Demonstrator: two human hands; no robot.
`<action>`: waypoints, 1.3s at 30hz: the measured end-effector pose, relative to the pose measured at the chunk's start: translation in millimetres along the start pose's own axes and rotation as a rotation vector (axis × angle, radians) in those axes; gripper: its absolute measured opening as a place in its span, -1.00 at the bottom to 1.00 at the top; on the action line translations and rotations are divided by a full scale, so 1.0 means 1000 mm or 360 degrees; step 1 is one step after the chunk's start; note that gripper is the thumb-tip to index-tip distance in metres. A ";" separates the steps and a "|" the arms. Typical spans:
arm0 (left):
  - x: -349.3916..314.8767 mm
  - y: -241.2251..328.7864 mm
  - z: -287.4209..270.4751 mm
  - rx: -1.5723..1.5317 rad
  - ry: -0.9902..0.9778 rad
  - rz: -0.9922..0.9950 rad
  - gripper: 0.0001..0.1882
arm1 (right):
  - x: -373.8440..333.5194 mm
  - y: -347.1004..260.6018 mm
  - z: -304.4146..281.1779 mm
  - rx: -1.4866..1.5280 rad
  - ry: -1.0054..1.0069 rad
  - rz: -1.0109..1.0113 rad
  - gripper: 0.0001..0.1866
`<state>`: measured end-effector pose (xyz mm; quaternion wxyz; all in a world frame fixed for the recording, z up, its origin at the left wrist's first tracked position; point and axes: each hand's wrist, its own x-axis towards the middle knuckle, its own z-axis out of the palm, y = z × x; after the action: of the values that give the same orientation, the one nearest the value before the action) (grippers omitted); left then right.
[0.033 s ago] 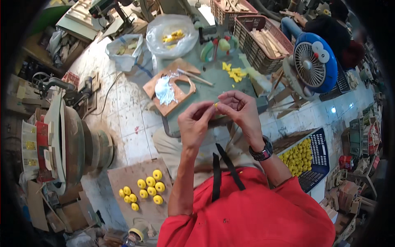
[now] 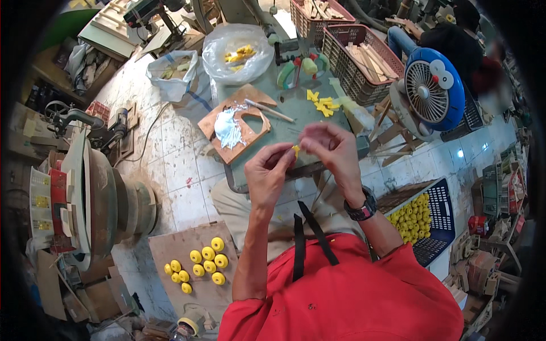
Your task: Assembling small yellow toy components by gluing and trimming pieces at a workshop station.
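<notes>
My left hand [image 2: 267,173] is closed above the near edge of the green worktable, with thumb and fingertips pinching a small yellow piece [image 2: 296,150]. Just to the right of that piece is my right hand [image 2: 334,149], its fingers smeared by motion, so what they hold, if anything, cannot be made out. Beyond the hands, a wooden board [image 2: 250,137] with a cut-out bears a smear of white paste [image 2: 228,128]. A thin stick [image 2: 270,111] rests across this board. Several yellow pieces [image 2: 324,104] lie at the table's right side.
On a brown sheet [image 2: 170,238] at lower left sit several round yellow parts [image 2: 209,266]. A dark crate [image 2: 441,213] of similar parts stands at right. A blue fan [image 2: 435,88], a plastic bag [image 2: 239,54] and crates of wood strips [image 2: 364,59] surround the table [image 2: 296,128].
My right hand's fingers have parted slightly from my left fingertips and now blur. More of the yellow piece shows in my left hand.
</notes>
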<state>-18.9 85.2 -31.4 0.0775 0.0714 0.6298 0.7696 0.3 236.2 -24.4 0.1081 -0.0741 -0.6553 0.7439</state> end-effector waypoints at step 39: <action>-0.081 -0.034 -0.025 -0.0375 0.0322 -0.0446 -0.73 | -0.153 0.056 -0.005 0.0076 -0.0576 0.0753 -0.13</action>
<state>56.1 51.1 -70.6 0.1280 -0.1041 0.5437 0.8229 145.4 195.2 -85.2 -0.1852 -0.0884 -0.6107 0.7648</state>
